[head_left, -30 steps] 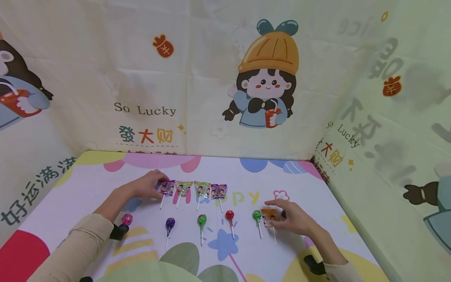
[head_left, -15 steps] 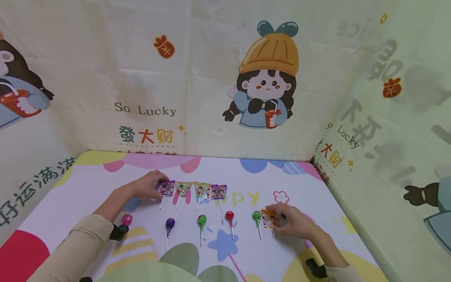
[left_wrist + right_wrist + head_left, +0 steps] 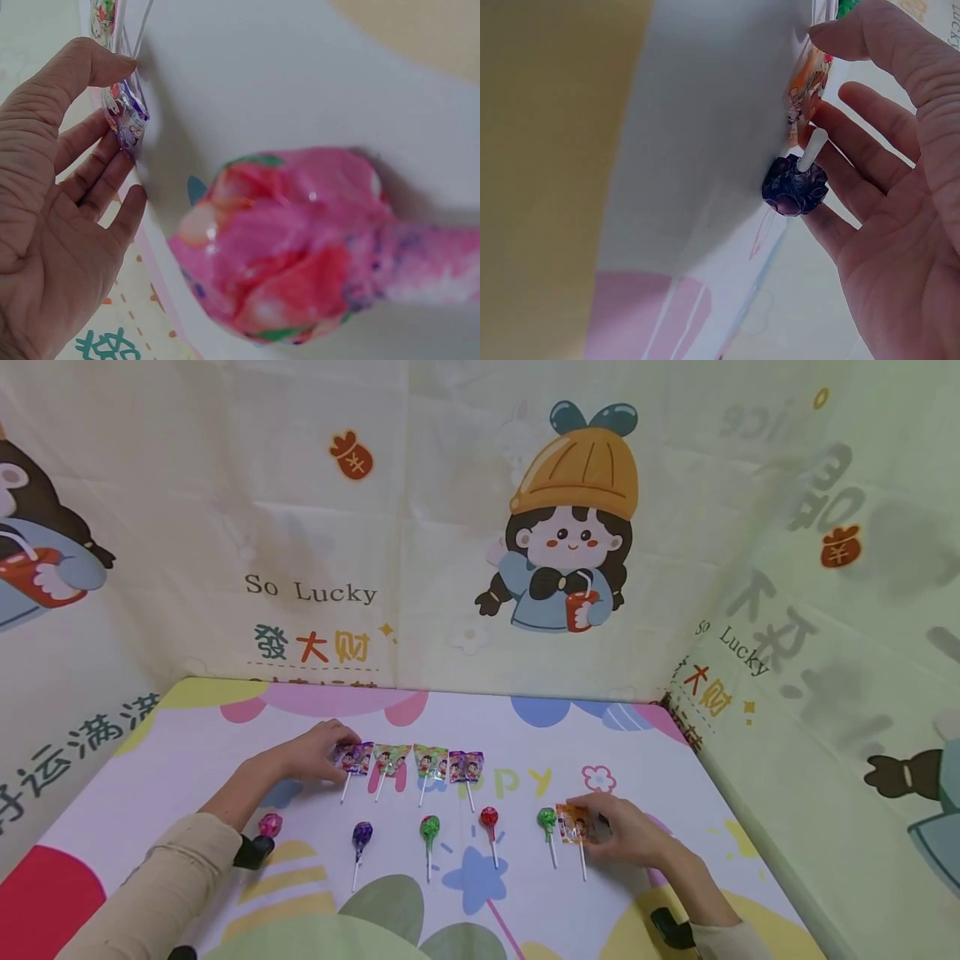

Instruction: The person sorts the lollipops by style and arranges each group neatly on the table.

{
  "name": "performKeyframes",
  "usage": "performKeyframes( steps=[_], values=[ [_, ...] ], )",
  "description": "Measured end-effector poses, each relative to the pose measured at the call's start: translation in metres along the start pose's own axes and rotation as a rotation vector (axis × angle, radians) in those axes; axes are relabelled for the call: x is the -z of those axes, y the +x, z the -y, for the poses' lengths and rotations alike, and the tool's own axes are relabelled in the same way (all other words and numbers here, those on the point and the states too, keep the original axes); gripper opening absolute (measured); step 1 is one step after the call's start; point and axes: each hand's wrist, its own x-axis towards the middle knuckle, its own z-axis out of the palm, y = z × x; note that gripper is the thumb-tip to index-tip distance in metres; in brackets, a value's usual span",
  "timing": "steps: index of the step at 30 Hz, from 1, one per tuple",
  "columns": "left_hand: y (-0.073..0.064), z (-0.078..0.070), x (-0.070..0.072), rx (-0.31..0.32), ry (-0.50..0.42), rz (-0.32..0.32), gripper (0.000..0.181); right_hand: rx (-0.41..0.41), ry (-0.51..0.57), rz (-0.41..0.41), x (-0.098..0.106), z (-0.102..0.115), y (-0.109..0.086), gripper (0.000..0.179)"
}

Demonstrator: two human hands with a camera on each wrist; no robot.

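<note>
In the head view my left hand pinches the left edge of a flat-wrapped purple lollipop, at the left end of the back row. My right hand holds an orange-wrapped lollipop between thumb and fingers, its stick pointing toward me. Directly left of that lies a round green lollipop. The right wrist view has a dark purple round lollipop beside my fingers; from the head it is mostly hidden by the hand. Close to the left wrist camera is a pink round lollipop.
Two green-wrapped lollipops and another purple-wrapped lollipop continue the back row. In front lie a round purple lollipop, a red-green one and a red one. Printed cloth walls enclose the patterned table.
My right thumb has slid off the face of the orange wrapper to its lower edge, with that hand shifting slightly. The left hand and the other lollipops stay put.
</note>
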Motion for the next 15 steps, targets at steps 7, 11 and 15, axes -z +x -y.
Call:
performKeyframes(
  steps=[7,11,15],
  values=[
    [0.0011,-0.0016,0.0008,0.01,-0.001,0.0,0.06,0.084,-0.034,-0.046,-0.0011,-0.0035,0.0025,0.055],
    [0.0013,-0.0011,0.0009,0.013,0.001,0.0,0.06,0.067,-0.028,-0.043,-0.0015,-0.004,0.0031,0.055],
    [0.002,0.0004,0.0,0.011,0.003,0.001,0.061,0.037,-0.023,-0.034,-0.0031,-0.0048,0.0045,0.054]
  ],
)
